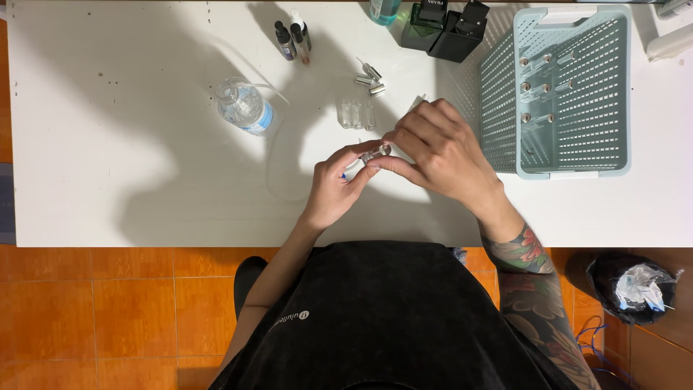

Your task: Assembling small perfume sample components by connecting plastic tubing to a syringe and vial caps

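A white bench (108, 180) is seen, with a pale green basket (577, 137) at its right. Above its middle, a small glass vial (368, 157) is held closed in the left hand (333, 189), its silver cap pinched by the right hand (440, 152).

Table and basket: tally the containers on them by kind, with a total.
Dark boxy bottles: 2
Dropper bottles: 3
Water bottle: 1
Teal bottle at the top edge: 1
Clear vials on the table: 3
Capped vials in the basket: 3
Vial held in both hands: 1
Total: 14
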